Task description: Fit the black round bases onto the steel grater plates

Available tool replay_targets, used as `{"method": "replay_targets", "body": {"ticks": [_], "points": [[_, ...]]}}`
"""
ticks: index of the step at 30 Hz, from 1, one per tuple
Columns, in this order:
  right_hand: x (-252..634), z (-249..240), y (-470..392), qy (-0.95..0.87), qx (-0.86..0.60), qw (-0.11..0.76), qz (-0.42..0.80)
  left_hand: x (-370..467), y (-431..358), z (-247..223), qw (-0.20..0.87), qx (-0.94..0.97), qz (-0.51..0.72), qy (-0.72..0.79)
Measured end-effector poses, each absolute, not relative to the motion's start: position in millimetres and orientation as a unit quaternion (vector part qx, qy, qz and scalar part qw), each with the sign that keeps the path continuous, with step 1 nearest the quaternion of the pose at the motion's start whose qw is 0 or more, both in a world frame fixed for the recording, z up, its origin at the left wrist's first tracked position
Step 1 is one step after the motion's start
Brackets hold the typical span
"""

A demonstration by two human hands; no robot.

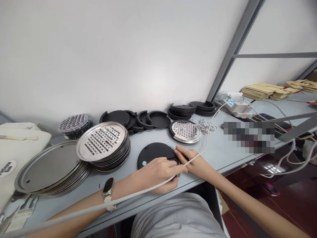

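Observation:
A flat black round disc [155, 152] with a small light-blue sticker lies on the table in front of me. My left hand [162, 170] reaches over its near edge, fingers curled around the rim. At the right rim, my right hand [192, 160] pinches the edge, its fingertips close to those of the left; the exact contact is partly hidden. A white cable [148, 190] crosses in front of both hands. Just behind the disc sits a round metal grater plate [187, 130] with a black rim piece on its left side.
Black round holders [158, 119] line the wall. To the left are stacked slotted grater plates [102, 140], larger metal discs [53, 165] and spiked discs [74, 124]. Small metal hooks [206, 125] lie at right, near a metal frame post [231, 56]. The table's front edge runs beneath my arms.

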State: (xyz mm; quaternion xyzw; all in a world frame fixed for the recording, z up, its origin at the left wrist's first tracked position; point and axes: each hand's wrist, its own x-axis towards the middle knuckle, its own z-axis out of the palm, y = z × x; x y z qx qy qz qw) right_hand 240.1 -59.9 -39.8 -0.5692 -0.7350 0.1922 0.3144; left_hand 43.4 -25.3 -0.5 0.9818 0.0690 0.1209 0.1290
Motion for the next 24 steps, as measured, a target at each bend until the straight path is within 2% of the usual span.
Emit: {"method": "replay_targets", "body": {"ticks": [24], "points": [[238.6,-37.5,-57.4,-0.735,-0.572,0.314,0.186,43.8,-25.0,-1.9,0.155,0.977,0.124,0.075]]}}
